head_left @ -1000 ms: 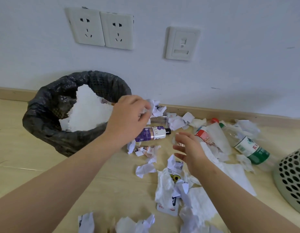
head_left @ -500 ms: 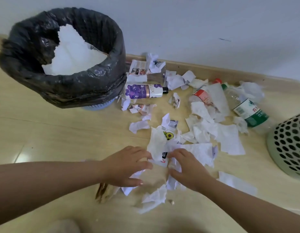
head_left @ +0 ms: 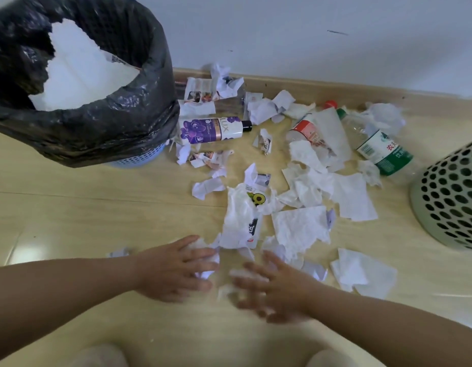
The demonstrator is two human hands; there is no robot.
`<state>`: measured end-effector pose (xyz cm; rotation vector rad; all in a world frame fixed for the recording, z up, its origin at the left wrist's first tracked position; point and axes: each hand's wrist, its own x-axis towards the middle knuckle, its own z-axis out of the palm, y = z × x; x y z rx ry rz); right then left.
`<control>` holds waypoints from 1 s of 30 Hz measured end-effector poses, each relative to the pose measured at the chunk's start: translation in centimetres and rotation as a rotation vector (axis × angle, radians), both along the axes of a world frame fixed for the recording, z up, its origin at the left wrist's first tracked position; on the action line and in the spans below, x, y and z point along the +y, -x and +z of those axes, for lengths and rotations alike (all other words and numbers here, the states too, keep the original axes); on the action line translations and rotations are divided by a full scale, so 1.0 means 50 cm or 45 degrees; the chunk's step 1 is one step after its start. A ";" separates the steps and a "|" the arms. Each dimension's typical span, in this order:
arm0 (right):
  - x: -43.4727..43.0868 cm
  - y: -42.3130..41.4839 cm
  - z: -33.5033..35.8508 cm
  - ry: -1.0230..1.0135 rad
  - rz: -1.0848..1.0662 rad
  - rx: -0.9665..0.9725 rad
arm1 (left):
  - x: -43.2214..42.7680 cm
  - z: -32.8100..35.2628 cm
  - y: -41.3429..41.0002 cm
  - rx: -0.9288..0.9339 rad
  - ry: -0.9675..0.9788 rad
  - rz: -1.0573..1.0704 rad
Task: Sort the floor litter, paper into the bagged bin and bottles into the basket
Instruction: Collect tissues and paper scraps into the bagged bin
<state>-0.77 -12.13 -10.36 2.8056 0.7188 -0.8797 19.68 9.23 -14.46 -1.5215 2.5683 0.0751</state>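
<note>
A person's left hand (head_left: 176,266) and right hand (head_left: 271,290) press down with fingers spread on paper scraps (head_left: 211,258) at the lower centre of the frame, gathering but not yet gripping them. The bagged bin (head_left: 102,128) at upper left already holds white paper. Most of the job looks undone — torn paper (head_left: 301,226) litters the floor (head_left: 70,213), and three bottles (head_left: 216,129) lie mid-frame, outside the basket (head_left: 451,197) at the right edge.

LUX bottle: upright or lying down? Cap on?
Lying down. The LUX bottle rests on its side beside the bagged bin, black cap on, pointing right.
</note>
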 end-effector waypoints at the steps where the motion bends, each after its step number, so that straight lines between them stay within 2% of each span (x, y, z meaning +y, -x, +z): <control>1: -0.014 -0.017 -0.001 0.007 -0.131 -0.013 | -0.014 -0.004 0.002 0.023 0.049 0.060; 8: -0.075 -0.125 0.031 -0.017 -0.821 -0.082 | -0.152 0.013 -0.011 0.032 0.198 0.665; 11: -0.094 -0.123 0.056 -0.065 -0.845 -0.268 | -0.183 0.058 -0.026 0.153 0.198 0.849; 14: -0.109 -0.066 0.055 -0.070 -0.847 -0.484 | -0.146 0.080 -0.036 0.274 0.197 0.910; 17: -0.125 -0.002 0.043 0.046 -0.868 -0.415 | -0.079 0.077 -0.049 0.351 0.199 1.113; 19: -0.135 0.020 0.040 0.121 -0.993 -0.343 | -0.046 0.083 -0.044 0.402 0.237 1.480; 21: -0.129 0.027 0.044 0.220 -1.263 -0.387 | -0.030 0.096 -0.031 0.565 0.240 2.048; 23: -0.124 0.025 0.045 0.194 -1.806 -0.290 | -0.021 0.108 -0.017 0.730 0.186 2.546; 25: -0.117 0.021 0.048 0.008 -2.301 -0.211 | -0.007 0.101 0.001 0.788 0.114 2.802; 26: -0.115 0.021 0.041 -0.068 -2.440 -0.207 | 0.000 0.095 0.012 0.815 0.071 2.886; 30: -0.083 0.024 0.004 -0.349 -2.773 -0.088 | -0.007 0.090 0.067 1.082 -0.171 3.154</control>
